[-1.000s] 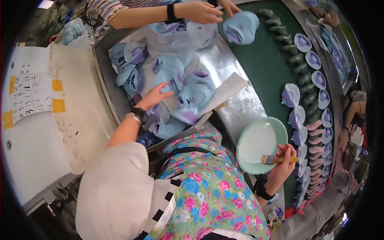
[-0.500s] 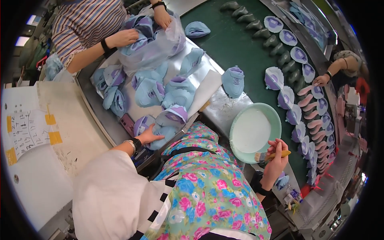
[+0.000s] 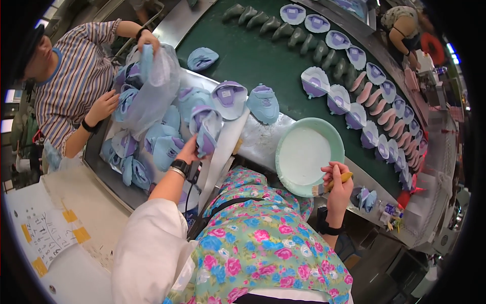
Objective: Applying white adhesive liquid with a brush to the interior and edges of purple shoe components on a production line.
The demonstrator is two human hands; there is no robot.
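My left hand (image 3: 189, 152) is closed on a light blue and purple shoe upper (image 3: 206, 133), held over the metal tray (image 3: 98, 164) on the left. Just beyond it, another upper (image 3: 229, 100) shows its purple inside at the tray's right edge. More uppers (image 3: 163, 144) lie heaped around my left hand. In my right hand (image 3: 338, 186) is a brush with a yellow handle (image 3: 346, 177), its bristles at the near rim of a pale green basin (image 3: 338, 142). White liquid fills much of the basin. One upper (image 3: 263, 104) lies face up beyond it.
Across the tray, a person in a striped shirt (image 3: 61, 101) handles a clear plastic bag (image 3: 157, 101) of uppers. Rows of uppers, dark shoe forms (image 3: 278, 31) and pink insole-like pieces (image 3: 377, 106) line the green belt (image 3: 243, 55). Another person (image 3: 402, 30) stands at far right.
My left hand has moved from the tray's near corner farther over it and now holds an upper. The co-worker has lifted a blue piece at the bag. My right hand still grips the brush.
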